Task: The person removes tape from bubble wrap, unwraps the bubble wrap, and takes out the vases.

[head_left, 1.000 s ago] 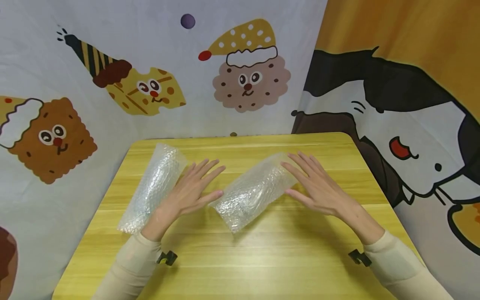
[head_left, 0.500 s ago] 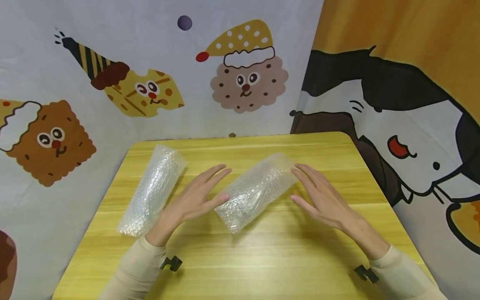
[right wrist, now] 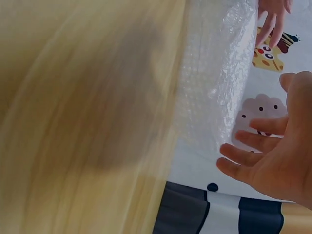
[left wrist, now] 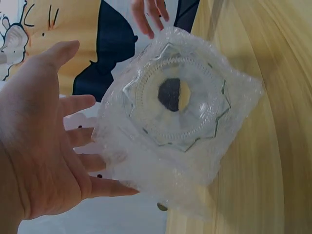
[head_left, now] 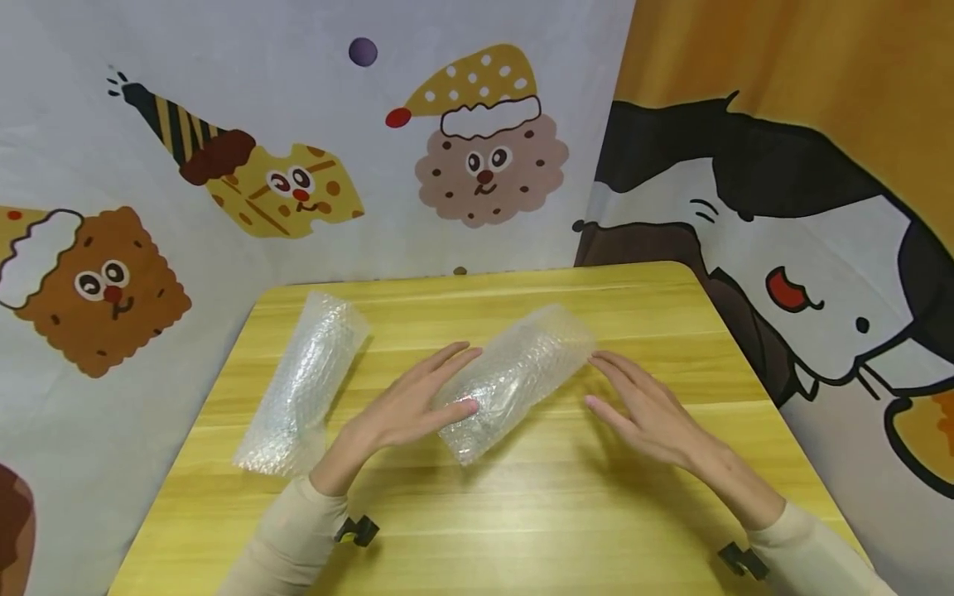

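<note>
A bubble-wrapped glass item (head_left: 522,372) lies slantwise on the table between both hands. Through its end, the left wrist view shows clear glass (left wrist: 195,119) with a pointed, star-like edge and a ribbed ring. My left hand (head_left: 417,401) is spread at the near left end, thumb overlapping the wrap in the head view. My right hand (head_left: 659,418) hovers by the far right end with fingers lightly bent, fingertips near the wrap's edge. Neither hand grips anything. The right wrist view shows the loose wrap end (right wrist: 214,73) beside my right fingers (right wrist: 239,155).
A second bubble-wrapped bundle (head_left: 305,381) lies lengthwise on the table's left side, just beyond my left wrist. The yellow wood-grain table (head_left: 537,530) backs against a cloth (head_left: 298,66) printed with cartoon figures. Small black clips (head_left: 358,531) sit at both wrists.
My left hand has moved right and nearer to me, its thumb now over the middle package. My right hand has drawn slightly right and nearer to me. Both packages stay in place.
</note>
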Demonstrator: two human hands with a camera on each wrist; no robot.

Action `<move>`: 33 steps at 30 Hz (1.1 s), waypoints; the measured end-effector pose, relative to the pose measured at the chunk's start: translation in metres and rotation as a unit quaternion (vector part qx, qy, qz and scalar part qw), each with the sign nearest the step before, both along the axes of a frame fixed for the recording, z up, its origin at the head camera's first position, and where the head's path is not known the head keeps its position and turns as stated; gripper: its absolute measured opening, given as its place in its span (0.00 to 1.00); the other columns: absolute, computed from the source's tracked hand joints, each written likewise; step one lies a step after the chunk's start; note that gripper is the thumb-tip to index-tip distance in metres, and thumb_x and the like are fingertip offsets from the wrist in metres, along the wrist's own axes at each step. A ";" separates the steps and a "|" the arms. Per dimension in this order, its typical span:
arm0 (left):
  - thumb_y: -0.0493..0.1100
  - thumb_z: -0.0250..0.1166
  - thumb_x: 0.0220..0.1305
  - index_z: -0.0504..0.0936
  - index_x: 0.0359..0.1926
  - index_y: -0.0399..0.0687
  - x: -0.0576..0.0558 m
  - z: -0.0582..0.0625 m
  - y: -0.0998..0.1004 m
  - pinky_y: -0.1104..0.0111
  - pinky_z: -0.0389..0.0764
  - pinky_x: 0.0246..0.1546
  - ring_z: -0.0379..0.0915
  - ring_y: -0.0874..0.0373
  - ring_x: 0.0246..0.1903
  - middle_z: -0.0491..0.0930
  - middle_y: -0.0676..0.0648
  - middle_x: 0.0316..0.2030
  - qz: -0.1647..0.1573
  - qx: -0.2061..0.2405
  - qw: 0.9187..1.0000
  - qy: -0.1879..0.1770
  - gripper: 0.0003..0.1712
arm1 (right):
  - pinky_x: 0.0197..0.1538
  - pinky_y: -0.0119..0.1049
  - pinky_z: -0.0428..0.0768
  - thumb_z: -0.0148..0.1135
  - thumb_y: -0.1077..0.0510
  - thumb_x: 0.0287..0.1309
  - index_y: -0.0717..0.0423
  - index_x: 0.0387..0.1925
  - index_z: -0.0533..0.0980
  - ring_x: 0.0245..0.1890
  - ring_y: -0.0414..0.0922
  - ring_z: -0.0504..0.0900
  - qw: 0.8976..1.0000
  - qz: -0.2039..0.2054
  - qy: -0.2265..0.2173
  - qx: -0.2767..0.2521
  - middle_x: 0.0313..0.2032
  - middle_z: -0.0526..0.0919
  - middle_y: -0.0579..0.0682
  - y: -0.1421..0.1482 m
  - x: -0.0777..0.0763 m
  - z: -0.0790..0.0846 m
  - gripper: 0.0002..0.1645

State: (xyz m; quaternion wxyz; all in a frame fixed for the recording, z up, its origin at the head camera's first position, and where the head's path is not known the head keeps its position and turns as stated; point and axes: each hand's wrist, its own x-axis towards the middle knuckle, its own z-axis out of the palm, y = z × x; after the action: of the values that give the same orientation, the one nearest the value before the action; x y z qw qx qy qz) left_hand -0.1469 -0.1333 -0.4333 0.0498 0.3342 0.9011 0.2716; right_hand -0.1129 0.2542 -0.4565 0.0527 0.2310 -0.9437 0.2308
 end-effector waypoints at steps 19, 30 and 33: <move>0.78 0.55 0.67 0.51 0.82 0.69 0.003 -0.025 0.015 0.32 0.70 0.68 0.59 0.40 0.78 0.48 0.53 0.83 0.030 -0.019 0.999 -0.028 0.50 | 0.65 0.53 0.84 0.53 0.39 0.77 0.58 0.79 0.57 0.64 0.60 0.81 0.927 -0.002 -0.289 -0.240 0.67 0.76 0.65 -0.031 -0.001 -0.028 0.42; 0.78 0.56 0.66 0.48 0.83 0.72 0.009 -0.036 0.013 0.31 0.73 0.65 0.63 0.36 0.75 0.47 0.49 0.84 0.043 -0.014 0.998 -0.043 0.51 | 0.71 0.54 0.78 0.58 0.42 0.75 0.61 0.82 0.43 0.69 0.64 0.76 0.797 -0.017 -0.451 -0.402 0.73 0.68 0.68 -0.050 -0.007 -0.038 0.52; 0.78 0.57 0.65 0.48 0.83 0.72 0.008 -0.037 0.014 0.30 0.71 0.66 0.62 0.35 0.75 0.48 0.47 0.84 0.044 -0.010 0.998 -0.045 0.52 | 0.71 0.54 0.78 0.58 0.42 0.74 0.58 0.82 0.45 0.69 0.65 0.75 0.788 -0.013 -0.452 -0.418 0.72 0.70 0.68 -0.055 -0.012 -0.039 0.50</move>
State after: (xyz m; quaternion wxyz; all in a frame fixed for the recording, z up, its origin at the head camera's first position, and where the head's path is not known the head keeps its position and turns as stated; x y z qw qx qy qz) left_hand -0.1386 -0.1193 -0.4701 0.0816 0.2809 0.9145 0.2794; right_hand -0.1250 0.1993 -0.4953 -0.2852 0.0431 -0.6741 0.6800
